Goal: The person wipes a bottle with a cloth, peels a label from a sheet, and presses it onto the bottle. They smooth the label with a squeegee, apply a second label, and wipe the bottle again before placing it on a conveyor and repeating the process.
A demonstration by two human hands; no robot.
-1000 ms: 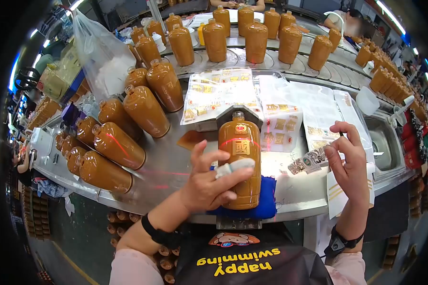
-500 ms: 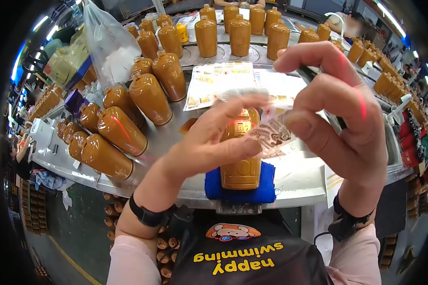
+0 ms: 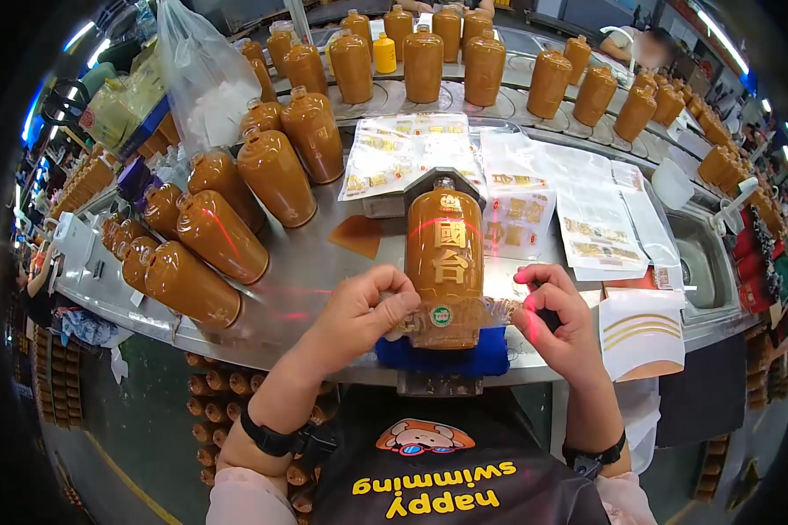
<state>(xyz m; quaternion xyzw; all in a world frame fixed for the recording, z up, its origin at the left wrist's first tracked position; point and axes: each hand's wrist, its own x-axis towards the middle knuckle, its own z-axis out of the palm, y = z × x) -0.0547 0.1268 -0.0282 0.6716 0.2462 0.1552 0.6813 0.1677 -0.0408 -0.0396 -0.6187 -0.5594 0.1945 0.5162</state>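
A glossy brown bottle [image 3: 446,219] with gold characters leans back on a blue cloth pad [image 3: 494,352], its neck in a dark angular holder [image 3: 416,185]. Across its lower body stretches a clear decal film [image 3: 477,312] bearing a round green mark. My left hand [image 3: 365,306] pinches the film's left end between thumb and fingers, close beside the bottle. At the opposite end, my right hand [image 3: 562,324] grips the film with thumb and forefinger, its other fingers curled.
Several brown bottles [image 3: 276,179] stand at the left, more along the conveyor [image 3: 517,74] behind. Decal sheets [image 3: 600,214] lie behind and right of the bottle. A sink [image 3: 705,267] is at the right, a plastic bag [image 3: 206,79] at the back left. Another person [image 3: 626,42] sits far right.
Both hands have come down from above the bottle to either side of its lower body, with the film now between them. The dark tool in the right hand no longer shows. Conveyor bottles have shifted.
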